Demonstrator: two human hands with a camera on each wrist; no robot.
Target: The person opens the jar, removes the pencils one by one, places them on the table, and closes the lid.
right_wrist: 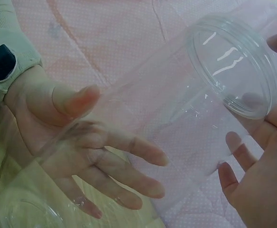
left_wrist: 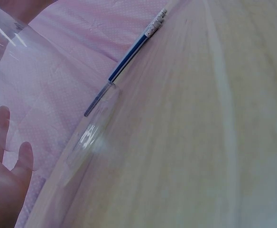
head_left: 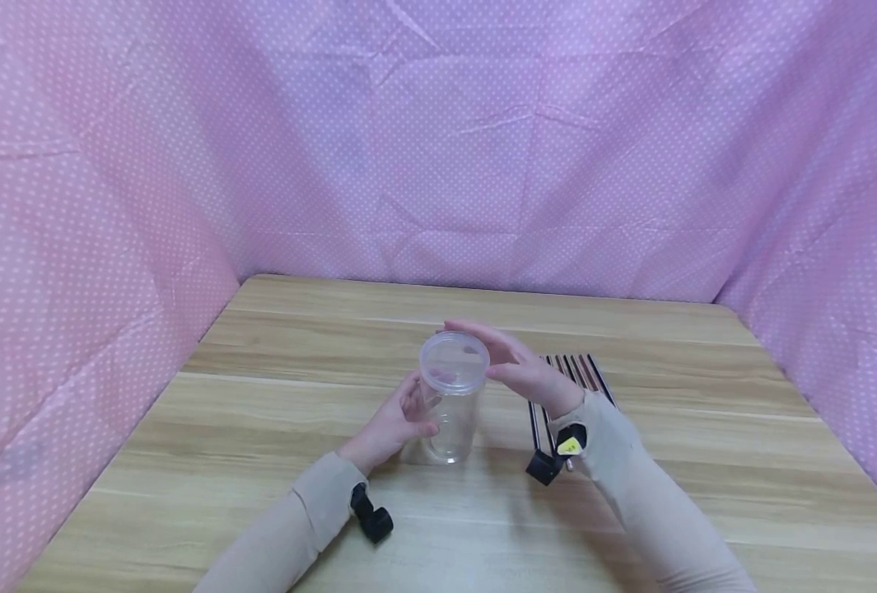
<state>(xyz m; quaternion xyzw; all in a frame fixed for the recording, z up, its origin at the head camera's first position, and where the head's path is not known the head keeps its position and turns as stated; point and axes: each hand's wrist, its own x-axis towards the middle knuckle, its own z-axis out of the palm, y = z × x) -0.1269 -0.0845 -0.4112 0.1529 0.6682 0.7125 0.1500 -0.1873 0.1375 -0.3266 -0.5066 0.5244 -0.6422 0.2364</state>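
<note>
A tall clear plastic jar with a round clear lid stands upright between the two hands. My left hand holds the jar's side, thumb in front and fingers spread round the wall. Through the clear wall, those fingers show in the right wrist view. At the top, my right hand spans the lid's rim, its thumb on the near right side and its fingers reaching behind. One of its fingers shows through the lid.
Several thin dark and brown pencils lie side by side on the wooden table, partly under the right wrist. A blue one shows beyond the jar in the left wrist view. A pink dotted cloth hangs behind and along both sides.
</note>
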